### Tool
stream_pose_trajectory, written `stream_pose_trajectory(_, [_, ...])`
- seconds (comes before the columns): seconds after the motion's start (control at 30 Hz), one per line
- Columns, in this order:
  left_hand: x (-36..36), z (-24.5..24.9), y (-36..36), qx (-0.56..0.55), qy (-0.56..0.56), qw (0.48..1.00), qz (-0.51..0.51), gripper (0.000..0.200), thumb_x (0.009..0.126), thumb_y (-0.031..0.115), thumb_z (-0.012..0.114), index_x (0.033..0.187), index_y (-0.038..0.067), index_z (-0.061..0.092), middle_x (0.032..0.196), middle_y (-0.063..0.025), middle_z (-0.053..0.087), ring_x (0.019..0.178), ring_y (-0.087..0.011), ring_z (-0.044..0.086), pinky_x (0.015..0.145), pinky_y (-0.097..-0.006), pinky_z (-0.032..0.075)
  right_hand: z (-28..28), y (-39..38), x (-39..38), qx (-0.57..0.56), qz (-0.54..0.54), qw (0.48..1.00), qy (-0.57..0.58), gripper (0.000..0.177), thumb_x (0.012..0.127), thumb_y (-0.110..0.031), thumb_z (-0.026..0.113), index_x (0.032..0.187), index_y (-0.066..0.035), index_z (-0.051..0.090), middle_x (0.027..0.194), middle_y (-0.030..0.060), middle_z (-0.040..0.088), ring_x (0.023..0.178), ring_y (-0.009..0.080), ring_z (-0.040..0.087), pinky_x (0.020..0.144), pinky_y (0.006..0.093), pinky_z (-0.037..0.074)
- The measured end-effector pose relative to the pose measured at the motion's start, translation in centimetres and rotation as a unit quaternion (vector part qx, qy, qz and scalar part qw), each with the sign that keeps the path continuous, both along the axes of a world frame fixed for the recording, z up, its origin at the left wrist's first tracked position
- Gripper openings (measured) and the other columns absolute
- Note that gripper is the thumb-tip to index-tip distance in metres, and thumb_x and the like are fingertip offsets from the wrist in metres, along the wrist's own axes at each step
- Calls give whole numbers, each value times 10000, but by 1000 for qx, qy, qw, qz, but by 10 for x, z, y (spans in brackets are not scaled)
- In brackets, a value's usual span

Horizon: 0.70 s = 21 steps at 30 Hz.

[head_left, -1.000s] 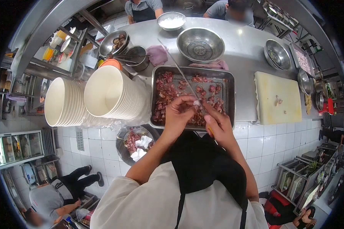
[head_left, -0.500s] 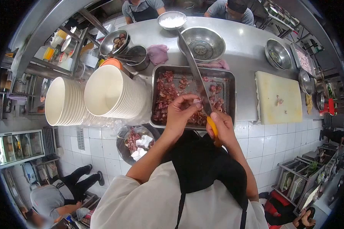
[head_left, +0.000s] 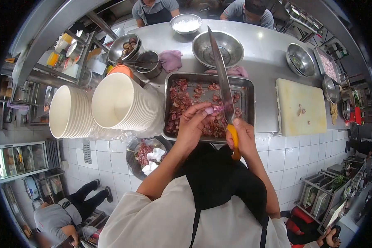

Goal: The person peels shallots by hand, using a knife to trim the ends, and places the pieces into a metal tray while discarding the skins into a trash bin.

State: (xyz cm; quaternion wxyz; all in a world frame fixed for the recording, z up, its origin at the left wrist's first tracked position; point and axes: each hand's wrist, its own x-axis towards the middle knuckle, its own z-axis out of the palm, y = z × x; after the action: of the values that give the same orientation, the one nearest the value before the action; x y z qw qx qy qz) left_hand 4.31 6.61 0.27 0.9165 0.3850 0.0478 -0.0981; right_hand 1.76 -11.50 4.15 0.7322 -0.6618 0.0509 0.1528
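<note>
Hands: left hand (head_left: 193,126) pinched on pinkish bulb (head_left: 209,110), right hand (head_left: 242,138) wrapped round knife (head_left: 222,74) handle, over tray (head_left: 246,93) at bench's (head_left: 265,58) near edge. Loose pinch or blade slip could nick left.

Off-white shirt (head_left: 153,223), softly creased, with loose short sleeves (head_left: 126,206); over it a black apron (head_left: 221,182), uneven-edged at the chest, with two thin black straps (head_left: 195,228); left hand (head_left: 191,129) and right hand (head_left: 244,136) bare.
</note>
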Motion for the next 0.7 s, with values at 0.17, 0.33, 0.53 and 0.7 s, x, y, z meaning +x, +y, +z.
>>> stream_pose_trajectory(0.17, [2, -2, 7, -60, 9, 998, 6, 283, 956, 92, 576, 1204, -40, 609, 1135, -123, 659, 992, -204, 657, 899, -314, 533, -16, -4, 3, 14, -14, 1000, 7, 387, 1041, -366, 448, 943, -23, 600, 516, 19, 480, 418, 101, 433, 405, 270, 341])
stream_pose_trajectory(0.33, [1, 2, 9, 41, 24, 998, 42, 272, 955, 88, 587, 1197, -33, 615, 1112, -116, 665, 963, -183, 650, 860, -297, 534, -32, -7, 13, -48, -16, 995, 84, 423, 1013, -450, 478, 867, -68, 586, 525, 29, 492, 416, 113, 471, 402, 257, 363])
stream_pose_trajectory(0.53, [0, 37, -28, 343, -120, 932, 3, 225, 906, 23, 646, 1130, 6, 656, 1035, -81, 688, 897, -140, 652, 800, -281, 542, -30, -33, 14, -209, 147, 966, 23, 546, 947, -421, 578, 1319, -22, 561, 774, 108, 685, 617, 267, 637, 596, 368, 508])
stream_pose_trajectory(0.7, [38, 46, -139, 478, -275, 815, -178, 198, 849, 51, 718, 1040, 15, 680, 1007, -77, 685, 876, -138, 679, 788, -283, 547, -93, -51, 11, -265, 121, 914, -282, 490, 891, -346, 638, 1269, -40, 577, 1102, 194, 650, 1029, 335, 606, 920, 444, 439])
